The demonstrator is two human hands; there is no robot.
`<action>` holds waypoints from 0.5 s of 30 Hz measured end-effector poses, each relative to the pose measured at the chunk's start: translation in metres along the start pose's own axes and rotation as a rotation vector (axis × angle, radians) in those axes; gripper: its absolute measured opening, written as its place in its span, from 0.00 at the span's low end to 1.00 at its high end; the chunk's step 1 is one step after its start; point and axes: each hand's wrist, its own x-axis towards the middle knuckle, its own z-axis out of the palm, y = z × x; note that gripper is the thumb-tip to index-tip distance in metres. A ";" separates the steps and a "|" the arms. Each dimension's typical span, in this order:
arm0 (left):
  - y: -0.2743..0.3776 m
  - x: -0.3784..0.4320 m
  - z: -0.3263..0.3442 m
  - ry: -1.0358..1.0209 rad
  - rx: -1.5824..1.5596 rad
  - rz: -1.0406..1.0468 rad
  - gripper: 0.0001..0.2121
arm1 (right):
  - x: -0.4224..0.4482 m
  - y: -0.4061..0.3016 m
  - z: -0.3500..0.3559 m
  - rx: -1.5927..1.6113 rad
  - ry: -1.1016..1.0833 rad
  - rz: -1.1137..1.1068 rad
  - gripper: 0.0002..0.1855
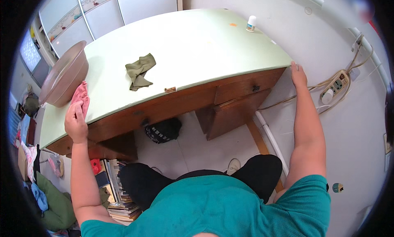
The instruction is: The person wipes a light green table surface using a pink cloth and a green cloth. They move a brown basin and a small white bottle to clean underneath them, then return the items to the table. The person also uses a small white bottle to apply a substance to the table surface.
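My left hand [76, 123] holds a crumpled pink cloth [82, 95] at the front edge of a wooden desk with a pale green top [190, 49]. Right behind the cloth is a translucent brownish plastic basin [69, 75], tilted in the view. At the desk's right front corner is my right hand [298, 75]. Its fingertips touch the corner, and whether they grip it cannot be made out. An olive-green cloth [140, 70] lies loosely folded on the desktop between my hands, nearer the left one.
A white-capped roll-on bottle [251, 24] stands near the back right. A power strip [337, 84] with cables hangs on the right wall. Under the desk lies a black bag [163, 130] bearing writing. Stacked books [123, 203] stand by my left knee.
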 end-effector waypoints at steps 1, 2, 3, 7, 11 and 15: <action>-0.003 -0.002 0.000 0.022 0.063 -0.007 0.15 | -0.009 0.005 0.005 -0.022 -0.062 -0.012 0.34; -0.005 -0.002 -0.002 0.026 0.032 -0.014 0.15 | -0.019 0.006 0.014 -0.044 -0.124 -0.025 0.34; -0.002 -0.002 -0.002 0.018 0.009 -0.020 0.15 | -0.024 0.005 0.019 -0.069 -0.179 -0.039 0.34; 0.005 0.001 0.006 -0.001 -0.072 -0.036 0.15 | -0.025 0.007 0.057 0.554 -0.069 0.118 0.34; 0.006 0.000 -0.001 0.010 -0.029 -0.108 0.15 | -0.059 -0.022 0.064 1.038 -0.212 0.296 0.39; 0.005 0.000 0.008 0.079 0.002 -0.040 0.14 | -0.041 -0.006 0.056 1.329 -0.245 0.239 0.44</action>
